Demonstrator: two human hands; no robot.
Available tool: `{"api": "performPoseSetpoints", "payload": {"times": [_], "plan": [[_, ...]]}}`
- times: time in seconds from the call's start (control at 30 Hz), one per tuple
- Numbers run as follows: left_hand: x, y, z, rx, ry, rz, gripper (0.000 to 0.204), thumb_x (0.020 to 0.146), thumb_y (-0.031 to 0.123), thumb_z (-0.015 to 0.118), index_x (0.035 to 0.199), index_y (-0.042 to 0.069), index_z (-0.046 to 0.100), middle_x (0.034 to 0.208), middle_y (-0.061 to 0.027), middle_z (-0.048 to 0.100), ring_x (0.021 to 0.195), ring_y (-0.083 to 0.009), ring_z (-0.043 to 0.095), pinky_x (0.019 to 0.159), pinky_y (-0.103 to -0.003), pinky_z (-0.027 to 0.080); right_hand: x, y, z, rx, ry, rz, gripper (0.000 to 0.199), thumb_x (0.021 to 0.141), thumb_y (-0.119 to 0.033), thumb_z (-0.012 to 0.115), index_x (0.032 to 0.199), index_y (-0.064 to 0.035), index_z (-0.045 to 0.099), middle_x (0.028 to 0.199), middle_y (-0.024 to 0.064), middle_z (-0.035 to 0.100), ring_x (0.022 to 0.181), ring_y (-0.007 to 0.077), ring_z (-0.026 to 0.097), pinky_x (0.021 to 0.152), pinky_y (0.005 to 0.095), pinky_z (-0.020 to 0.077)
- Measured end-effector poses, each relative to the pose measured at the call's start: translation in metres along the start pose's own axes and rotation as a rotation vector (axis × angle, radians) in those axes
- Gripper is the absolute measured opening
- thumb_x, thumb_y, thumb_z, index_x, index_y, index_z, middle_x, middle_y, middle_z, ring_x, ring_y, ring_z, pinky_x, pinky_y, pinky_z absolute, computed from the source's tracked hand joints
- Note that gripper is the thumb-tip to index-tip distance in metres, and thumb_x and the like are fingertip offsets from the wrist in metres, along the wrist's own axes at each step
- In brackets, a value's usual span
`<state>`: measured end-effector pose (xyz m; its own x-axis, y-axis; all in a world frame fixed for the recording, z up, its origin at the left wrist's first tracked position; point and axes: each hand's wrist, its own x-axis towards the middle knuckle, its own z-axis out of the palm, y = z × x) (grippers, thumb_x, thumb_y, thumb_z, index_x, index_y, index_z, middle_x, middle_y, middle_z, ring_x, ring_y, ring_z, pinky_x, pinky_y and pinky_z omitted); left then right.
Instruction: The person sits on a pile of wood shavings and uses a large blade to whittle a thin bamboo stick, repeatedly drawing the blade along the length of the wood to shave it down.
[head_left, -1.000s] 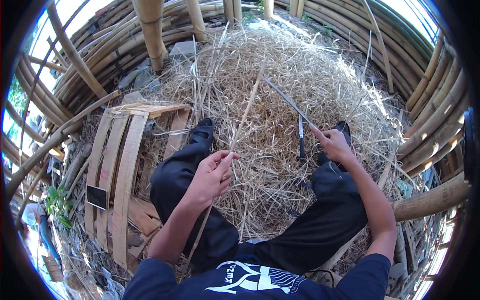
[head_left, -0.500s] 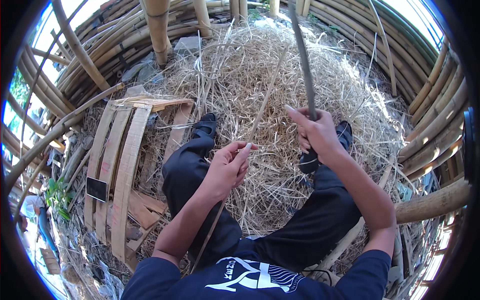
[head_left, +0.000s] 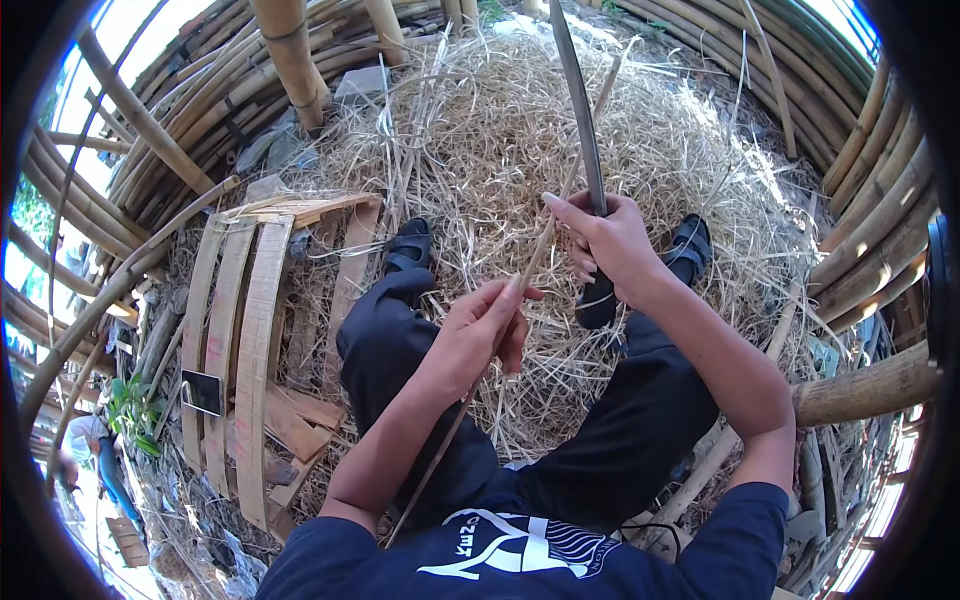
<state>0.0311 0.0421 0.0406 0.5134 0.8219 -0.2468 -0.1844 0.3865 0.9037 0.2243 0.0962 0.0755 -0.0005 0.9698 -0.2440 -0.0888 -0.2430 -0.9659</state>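
A long, thin bamboo strip (head_left: 545, 238) slants from beside my lap up over the shavings. My left hand (head_left: 487, 332) is closed around its middle, thumb along the top. My right hand (head_left: 615, 245) grips the black handle of a long knife (head_left: 578, 110), its dark blade pointing away from me. The strip's far part passes behind the blade in this view; whether they touch I cannot tell. The thumb of my right hand is close to the strip.
Curly bamboo shavings (head_left: 490, 130) cover the ground between and beyond my feet. A slatted wooden crate (head_left: 262, 340) stands at my left, with a phone (head_left: 202, 392) on its slats. Stacked bamboo poles (head_left: 200, 110) surround the spot, and one thick pole (head_left: 865, 385) juts in at right.
My right hand has moved left with the knife, bringing the blade across the strip. My left hand has shifted slightly right, and the strip's far end has moved up and right.
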Motion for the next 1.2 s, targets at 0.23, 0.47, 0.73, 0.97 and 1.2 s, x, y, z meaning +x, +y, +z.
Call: {"api": "performPoseSetpoints", "payload": {"times": [0.23, 0.47, 0.73, 0.97, 1.2], "plan": [[-0.003, -0.007, -0.005, 0.192, -0.125, -0.046, 0.035, 0.103, 0.030, 0.042, 0.117, -0.001, 0.054, 0.079, -0.0075, 0.063, 0.068, -0.0144, 0.065, 0.064, -0.026, 0.054, 0.005, -0.007, -0.016, 0.036, 0.104, -0.063, 0.027, 0.088, -0.024, 0.071, 0.081, -0.0050, 0.053, 0.056, -0.0038, 0.043, 0.037, 0.0058, 0.040, 0.033, 0.0238, 0.0325], [-0.018, -0.002, -0.011, 0.390, -0.260, -0.217, 0.027, 0.100, 0.022, 0.052, 0.114, -0.001, 0.053, 0.074, -0.0039, 0.062, 0.065, -0.0102, 0.063, 0.058, -0.023, 0.053, 0.013, -0.009, -0.048, 0.094, 0.338, -0.196, 0.025, 0.086, -0.023, 0.071, 0.083, -0.0022, 0.058, 0.056, -0.0020, 0.045, 0.038, 0.0069, 0.043, 0.035, 0.0252, 0.0346], [-0.025, 0.001, -0.017, 0.489, -0.380, -0.241, 0.023, 0.100, 0.018, 0.050, 0.113, -0.002, 0.053, 0.069, -0.0016, 0.059, 0.059, -0.0071, 0.058, 0.053, -0.021, 0.048, 0.014, -0.009, -0.069, 0.160, 0.449, -0.206, 0.025, 0.086, -0.023, 0.071, 0.086, -0.0014, 0.058, 0.055, -0.0013, 0.043, 0.038, 0.0087, 0.041, 0.036, 0.0273, 0.0331], [-0.020, 0.007, -0.012, 0.286, -0.060, -0.018, 0.027, 0.104, 0.019, 0.042, 0.122, 0.002, 0.052, 0.060, 0.0057, 0.037, 0.045, -0.0005, 0.033, 0.042, -0.016, 0.027, -0.004, -0.008, -0.068, 0.101, 0.304, -0.191, 0.040, 0.090, -0.039, 0.066, 0.088, 0.0001, 0.060, 0.054, -0.0031, 0.042, 0.037, 0.0069, 0.042, 0.035, 0.0253, 0.0343], [-0.020, 0.004, -0.019, 0.035, 0.132, 0.090, 0.033, 0.103, 0.015, 0.044, 0.134, 0.005, 0.047, 0.063, 0.0044, 0.040, 0.043, -0.0009, 0.029, 0.039, -0.018, 0.025, -0.022, 0.007, -0.068, -0.781, 0.120, -0.264, 0.045, 0.092, -0.045, 0.061, 0.087, -0.0008, 0.066, 0.054, -0.0007, 0.050, 0.043, 0.0086, 0.043, 0.044, 0.0287, 0.0319]]}}
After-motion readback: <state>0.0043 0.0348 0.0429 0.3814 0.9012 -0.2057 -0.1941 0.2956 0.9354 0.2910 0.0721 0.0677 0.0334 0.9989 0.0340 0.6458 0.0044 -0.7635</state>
